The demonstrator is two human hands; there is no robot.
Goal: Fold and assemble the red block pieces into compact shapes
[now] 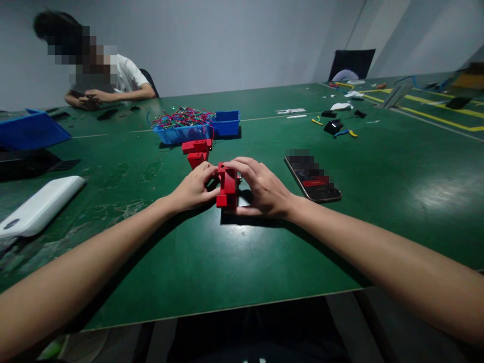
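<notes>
A red block-shaped part (227,185) stands on the green table (196,262) between my hands. My left hand (194,187) grips its left side, fingers bent and pressed near its upper edge and side. On the right side, my right hand (260,189) curves around the part, fingertips at its top and thumb low near its base. Just beyond my left hand lie two more red parts, one (196,146) farther back and one (197,160) nearer, partly hidden by my fingers.
Behind are a blue bin (183,135) heaped with wires and a smaller blue bin (227,123). A phone (313,179) lies right; a white device (43,205) lies left. Pliers (346,133) and scraps are farther right. A person (128,75) sits across the table.
</notes>
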